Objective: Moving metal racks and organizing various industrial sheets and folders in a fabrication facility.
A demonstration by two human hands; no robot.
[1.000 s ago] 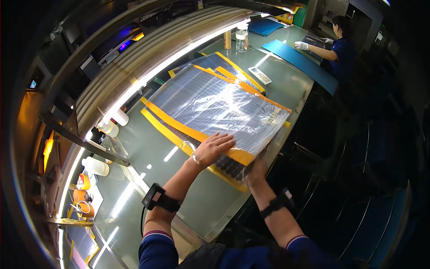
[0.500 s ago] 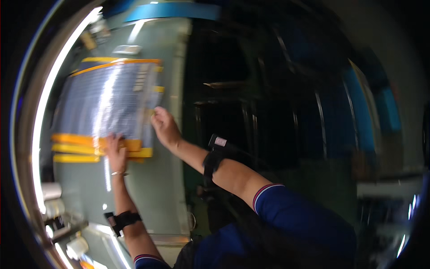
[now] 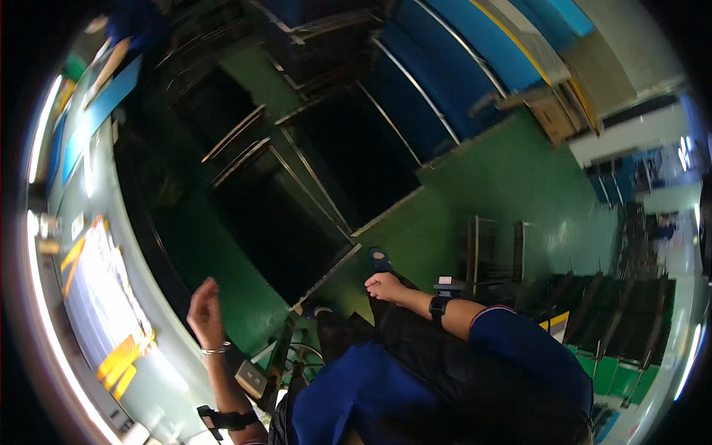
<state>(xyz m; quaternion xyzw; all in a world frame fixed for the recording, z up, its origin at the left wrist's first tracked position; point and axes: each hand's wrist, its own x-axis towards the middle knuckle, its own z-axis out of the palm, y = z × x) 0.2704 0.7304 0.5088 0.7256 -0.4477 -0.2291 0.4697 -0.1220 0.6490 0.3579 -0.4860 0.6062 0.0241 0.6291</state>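
Observation:
My left hand (image 3: 205,315), with a bracelet at the wrist, is raised by the edge of the grey-green table (image 3: 170,363). Its fingers are loosely bent and nothing shows in them. My right hand (image 3: 386,287) is closed in front of my body, above the floor; whatever its fingers may hold is hidden. On the table at the left lies a stack of shiny, see-through sheets (image 3: 104,289), bordered with orange and yellow strips (image 3: 121,363). Neither hand touches the stack.
Dark, metal-edged racks (image 3: 282,215) stand on the green floor (image 3: 489,178) ahead. Blue panels (image 3: 423,67) and a cardboard box (image 3: 552,115) are farther off. More dark racks (image 3: 615,311) stand at right. Another person (image 3: 130,30) works at the far left, beside the table.
My view has swung right, away from the table. My left hand has lifted off the sheets' strips, and my right hand has left their edge and come in front of my body.

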